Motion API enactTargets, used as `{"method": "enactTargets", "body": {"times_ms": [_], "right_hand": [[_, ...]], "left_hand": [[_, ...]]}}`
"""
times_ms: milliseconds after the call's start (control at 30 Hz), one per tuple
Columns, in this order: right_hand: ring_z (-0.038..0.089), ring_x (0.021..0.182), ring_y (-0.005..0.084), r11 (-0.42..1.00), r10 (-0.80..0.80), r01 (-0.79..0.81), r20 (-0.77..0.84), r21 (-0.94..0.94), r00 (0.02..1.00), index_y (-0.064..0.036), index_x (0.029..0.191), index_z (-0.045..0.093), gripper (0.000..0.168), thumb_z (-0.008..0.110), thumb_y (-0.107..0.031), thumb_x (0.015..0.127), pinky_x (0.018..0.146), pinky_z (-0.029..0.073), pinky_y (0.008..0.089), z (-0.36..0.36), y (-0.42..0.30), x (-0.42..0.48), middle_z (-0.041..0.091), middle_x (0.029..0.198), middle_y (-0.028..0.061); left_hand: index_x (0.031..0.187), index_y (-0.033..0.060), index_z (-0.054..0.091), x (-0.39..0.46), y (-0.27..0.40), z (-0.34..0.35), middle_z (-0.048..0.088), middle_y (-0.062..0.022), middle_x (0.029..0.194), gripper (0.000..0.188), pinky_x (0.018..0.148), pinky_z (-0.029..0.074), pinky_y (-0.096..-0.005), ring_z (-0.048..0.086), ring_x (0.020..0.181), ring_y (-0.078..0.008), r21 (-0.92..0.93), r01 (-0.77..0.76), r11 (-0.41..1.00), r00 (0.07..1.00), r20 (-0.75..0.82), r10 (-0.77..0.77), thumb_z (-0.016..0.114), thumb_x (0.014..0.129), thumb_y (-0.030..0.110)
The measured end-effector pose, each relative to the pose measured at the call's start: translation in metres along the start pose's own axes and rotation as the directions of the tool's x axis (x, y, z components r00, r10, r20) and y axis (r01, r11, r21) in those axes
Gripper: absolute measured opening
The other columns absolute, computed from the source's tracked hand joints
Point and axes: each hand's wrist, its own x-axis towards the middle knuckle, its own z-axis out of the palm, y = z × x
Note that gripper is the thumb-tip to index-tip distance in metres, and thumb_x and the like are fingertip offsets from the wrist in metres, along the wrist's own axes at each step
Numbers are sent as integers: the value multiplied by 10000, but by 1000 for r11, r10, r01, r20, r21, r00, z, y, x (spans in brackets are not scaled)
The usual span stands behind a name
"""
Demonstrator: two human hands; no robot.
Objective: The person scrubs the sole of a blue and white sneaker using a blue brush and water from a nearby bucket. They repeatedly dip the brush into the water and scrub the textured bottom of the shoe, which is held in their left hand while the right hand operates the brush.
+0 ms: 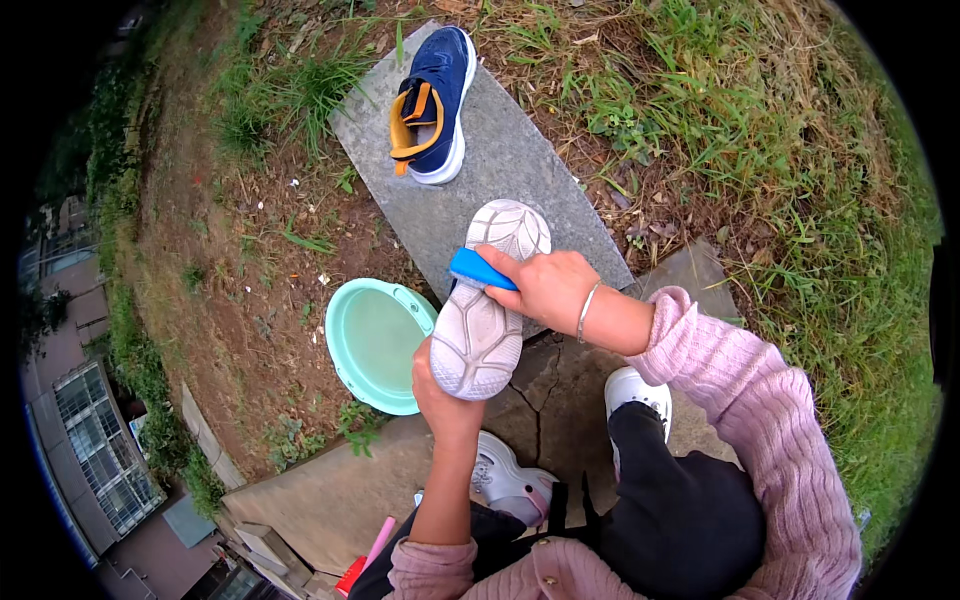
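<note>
A shoe with its pale, grooved sole (484, 330) facing up is gripped at the heel by my left hand (448, 390). Around a blue scrub brush (480, 268) are the fingers of my right hand (551, 289), and its bristles touch the middle of the sole. The upper of this shoe is mostly hidden beneath. Farther out, a navy shoe (439, 97) with orange lining and a white midsole rests on a grey stone slab (517, 165). To the left of the held shoe stands a mint-green plastic basin (339, 367) containing cloudy water (379, 337).
Cracked concrete (555, 390) lies under my feet, which wear white clogs (637, 390). Bare soil (225, 300) borders the slab on the left, grass (750, 150) on the right. A pink handle and a red object (350, 576) show at the lower left, before a building (105, 420).
</note>
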Motion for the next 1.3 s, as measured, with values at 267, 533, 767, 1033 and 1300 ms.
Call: {"method": "enactTargets", "body": {"times_ms": [267, 533, 767, 1033, 1300], "right_hand": [[584, 473, 287, 999, 2, 0, 51, -46, 999, -199, 1326, 367, 554, 525, -407, 837, 411, 462, 393, -26, -16, -16, 571, 564, 117], [572, 455, 305, 992, 113, -111, 31, -56, 993, -177, 1328, 352, 543, 498, -406, 858, 413, 456, 411, -39, -34, -61, 560, 542, 134], [579, 504, 335, 988, 149, -152, 72, 38, 986, -162, 1291, 370, 497, 473, -411, 874, 455, 458, 429, -35, -23, -24, 589, 589, 141], [540, 418, 272, 989, 84, -95, -91, -115, 992, -156, 1328, 379, 517, 462, -405, 882, 362, 426, 375, -37, -33, -46, 533, 559, 128], [556, 439, 273, 985, 111, -120, -78, -126, 991, -171, 1320, 399, 508, 496, -384, 869, 395, 444, 383, -46, -34, -53, 554, 549, 122]], "left_hand": [[1153, 47, 434, -6, 10, -3, 546, -167, 1074, 663, 756, 406, -444, 533, 916, -360, 208, -80, 975, 995, 81, 64, 770, 595, 168], [1139, 74, 437, -4, 24, -4, 538, -146, 1103, 644, 748, 399, -444, 533, 916, -350, 250, -125, 960, 981, 174, 82, 769, 594, 163], [1113, 69, 447, 5, 30, -3, 547, -138, 1004, 622, 707, 417, -443, 545, 871, -350, 211, -84, 974, 990, 125, 58, 770, 589, 162], [1066, 51, 461, 2, 35, -3, 550, -130, 958, 553, 670, 419, -450, 548, 817, -350, 259, -112, 959, 987, 142, 77, 751, 605, 144], [1083, 53, 443, -4, 32, -1, 550, -124, 1011, 540, 629, 418, -427, 557, 791, -333, 357, -253, 899, 959, 216, 184, 720, 626, 130]]}}
